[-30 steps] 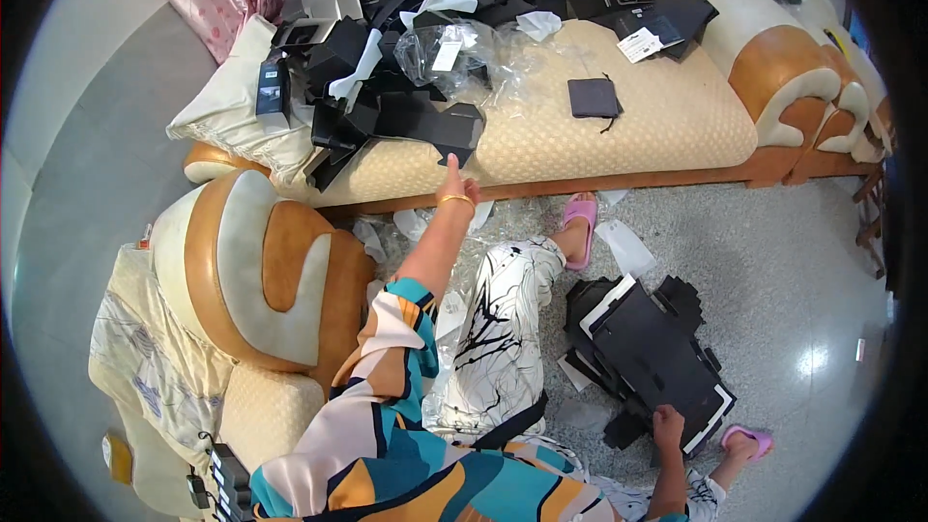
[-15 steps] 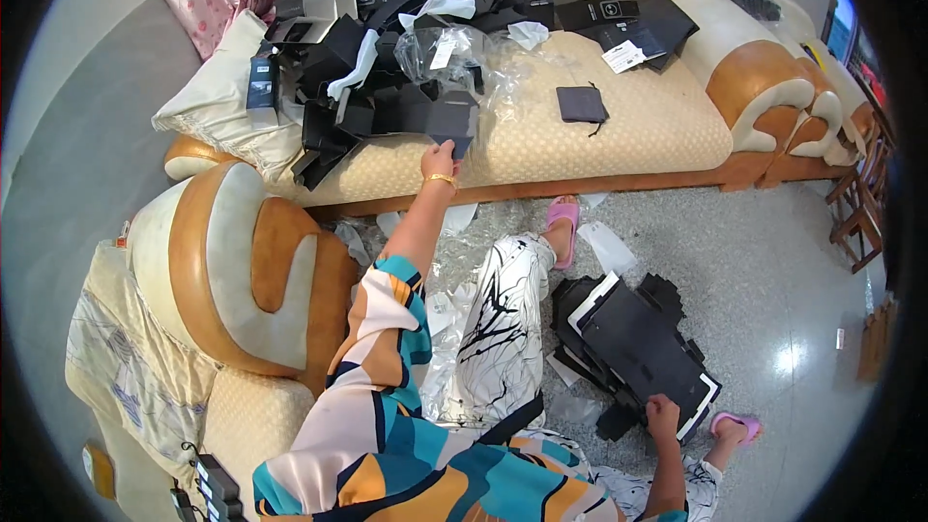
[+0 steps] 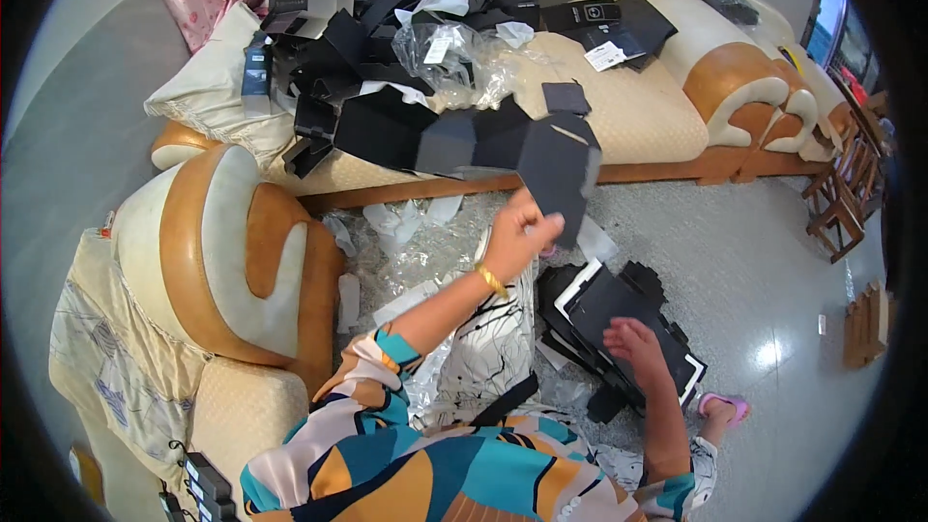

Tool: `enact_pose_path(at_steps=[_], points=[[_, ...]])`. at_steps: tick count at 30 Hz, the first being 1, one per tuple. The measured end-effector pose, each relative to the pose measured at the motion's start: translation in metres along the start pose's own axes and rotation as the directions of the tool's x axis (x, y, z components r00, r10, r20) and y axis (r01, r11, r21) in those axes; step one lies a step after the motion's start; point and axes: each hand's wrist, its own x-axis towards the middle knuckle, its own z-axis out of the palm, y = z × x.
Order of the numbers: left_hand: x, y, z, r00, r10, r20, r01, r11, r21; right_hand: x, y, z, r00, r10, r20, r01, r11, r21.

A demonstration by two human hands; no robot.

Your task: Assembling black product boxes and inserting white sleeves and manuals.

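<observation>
An opened-out black cardboard box (image 3: 559,162) stretches from the front of the cream sofa (image 3: 643,130) out over its edge, its near end pinched in the fingers of the left hand (image 3: 522,237). The right hand (image 3: 633,343), fingers loosely parted and holding nothing, is over a stack of flattened black boxes (image 3: 604,304) on the floor. Behind, clear plastic wrapping (image 3: 469,68) and a dark pouch (image 3: 565,98) lie on the sofa.

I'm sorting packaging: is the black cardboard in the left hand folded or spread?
Spread: the black cardboard stretches leftward from the left hand, its panels in a bent row.
</observation>
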Motion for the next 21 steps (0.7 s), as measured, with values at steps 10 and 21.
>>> enact_pose_path(at_steps=[10, 21], points=[[-0.128, 0.013, 0.045, 0.621, 0.040, 0.783, -0.263, 0.951, 0.160, 0.001, -0.040, -0.002, 0.961, 0.226, 0.157, -0.268, 0.647, 0.713], [-0.134, -0.013, 0.047, 0.247, -0.297, 0.922, -0.063, 0.945, 0.321, -0.039, -0.074, -0.009, 0.965, -0.175, 0.193, 0.071, 0.889, 0.452]])
